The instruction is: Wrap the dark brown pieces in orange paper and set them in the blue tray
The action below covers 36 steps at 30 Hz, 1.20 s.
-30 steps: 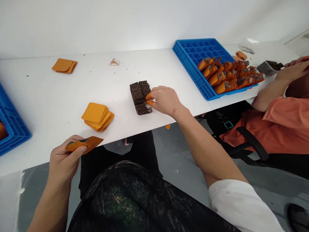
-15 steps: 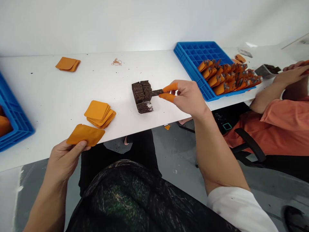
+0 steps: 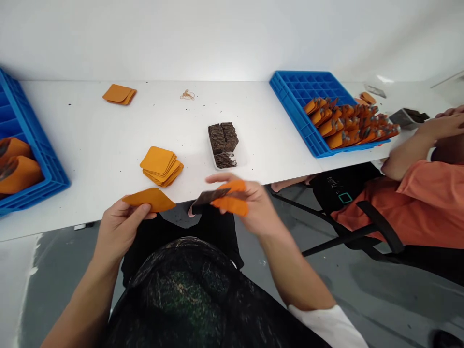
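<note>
My left hand [image 3: 125,224] pinches a small orange pouch [image 3: 149,198] by its left end, over the table's front edge. In my right hand [image 3: 250,203], with orange covers on thumb and forefinger, is a thin dark brown slab [image 3: 210,197]. The slab's free end points toward the pouch, a gap apart from it. Behind them a white tray [image 3: 241,157] holds dark brown slabs [image 3: 223,140] standing in packed rows. A fanned stack of orange pouches [image 3: 159,162] lies just beyond my left hand.
Blue divided crates stand at left [image 3: 54,181] and right [image 3: 297,116], both with filled orange pouches. Farther back lie more flat pouches [image 3: 118,93] and rubber bands [image 3: 187,94]. A co-worker's arm [image 3: 424,140] and a grey box [image 3: 404,118] are at the right.
My right hand has drawn a slab away from the tray and brought it toward me and left. My left hand's pouch has tilted and moved slightly right in view.
</note>
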### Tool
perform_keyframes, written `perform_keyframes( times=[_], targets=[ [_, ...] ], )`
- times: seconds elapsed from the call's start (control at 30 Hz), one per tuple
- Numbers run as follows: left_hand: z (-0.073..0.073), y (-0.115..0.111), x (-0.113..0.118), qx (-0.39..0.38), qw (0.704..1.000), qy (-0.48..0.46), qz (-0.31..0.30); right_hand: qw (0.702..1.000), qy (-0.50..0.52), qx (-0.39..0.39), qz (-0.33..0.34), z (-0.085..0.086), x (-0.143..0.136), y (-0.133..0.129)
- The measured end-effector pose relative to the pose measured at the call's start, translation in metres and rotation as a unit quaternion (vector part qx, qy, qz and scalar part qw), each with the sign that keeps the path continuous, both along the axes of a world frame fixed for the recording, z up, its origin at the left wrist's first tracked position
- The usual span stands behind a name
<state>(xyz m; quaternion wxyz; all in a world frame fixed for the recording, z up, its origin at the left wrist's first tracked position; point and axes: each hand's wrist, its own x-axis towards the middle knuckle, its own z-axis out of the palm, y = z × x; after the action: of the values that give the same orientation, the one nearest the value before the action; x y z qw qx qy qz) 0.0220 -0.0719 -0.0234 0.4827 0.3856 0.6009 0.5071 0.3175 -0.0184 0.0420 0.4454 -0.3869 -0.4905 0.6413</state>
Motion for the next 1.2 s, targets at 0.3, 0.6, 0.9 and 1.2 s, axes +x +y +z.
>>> perform_keyframes(
  times=[0.3, 0.6, 0.9, 1.2],
  targets=[
    [0.006, -0.001, 0.009, 0.129, 0.969, 0.145, -0.154, 0.973, 0.163, -0.155, 0.045, -0.041, -0.065, -0.029],
    [-0.004, -0.004, -0.002, 0.136, 0.973, 0.118, -0.142, 0.952, 0.205, -0.207, 0.094, -0.056, -0.067, -0.023],
    [-0.003, 0.001, 0.005, 0.124, 0.984, 0.061, -0.109, 0.932, 0.254, -0.25, 0.066, -0.056, -0.071, -0.022],
    [-0.009, 0.003, -0.001, 0.169, 0.969, 0.11, -0.146, 0.929, 0.251, -0.268, 0.047, -0.061, -0.069, -0.018]
  ],
)
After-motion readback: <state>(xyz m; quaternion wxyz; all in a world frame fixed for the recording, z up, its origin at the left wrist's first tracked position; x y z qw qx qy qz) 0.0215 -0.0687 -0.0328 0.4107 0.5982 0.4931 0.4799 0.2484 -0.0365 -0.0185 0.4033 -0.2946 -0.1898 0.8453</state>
